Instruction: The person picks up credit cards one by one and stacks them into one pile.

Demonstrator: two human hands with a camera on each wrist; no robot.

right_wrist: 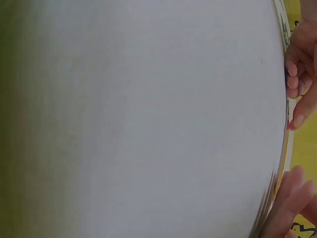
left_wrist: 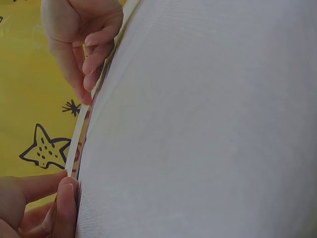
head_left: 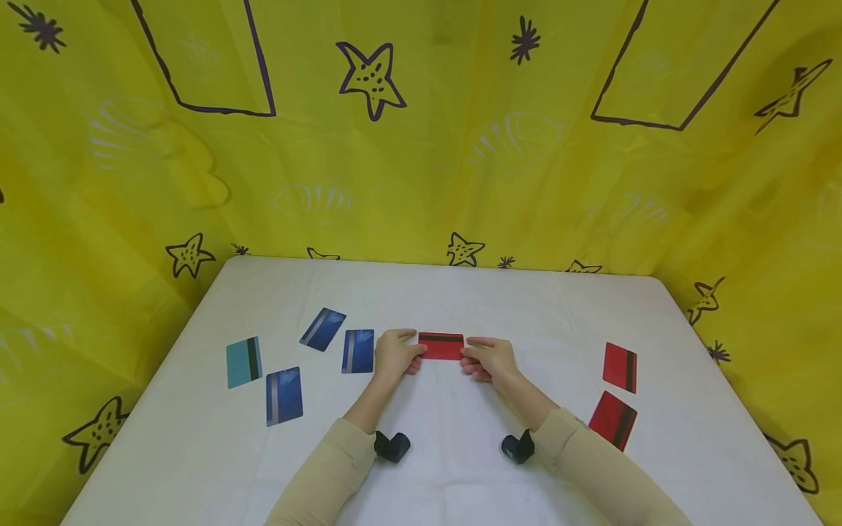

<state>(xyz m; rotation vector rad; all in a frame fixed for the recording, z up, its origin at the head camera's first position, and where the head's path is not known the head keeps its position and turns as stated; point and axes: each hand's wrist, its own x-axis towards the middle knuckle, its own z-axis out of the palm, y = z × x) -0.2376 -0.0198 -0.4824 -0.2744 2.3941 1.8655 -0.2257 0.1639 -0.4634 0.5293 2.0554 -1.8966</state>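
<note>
We find a red card between the hands near mid-table, dark stripe along its far side. Left hand pinches one end, thumb to finger; right hand pinches the other likewise. Leftward we note three blue cards, one teal; rightward, two striped red cards. Any lettering is too small for us.

Behind and on both sides of the white bench with rounded far corners hangs a yellow curtain, printed with dark dotted starfish, spiky bursts, pale fishbones and, up high, 2 angular outlines.
</note>
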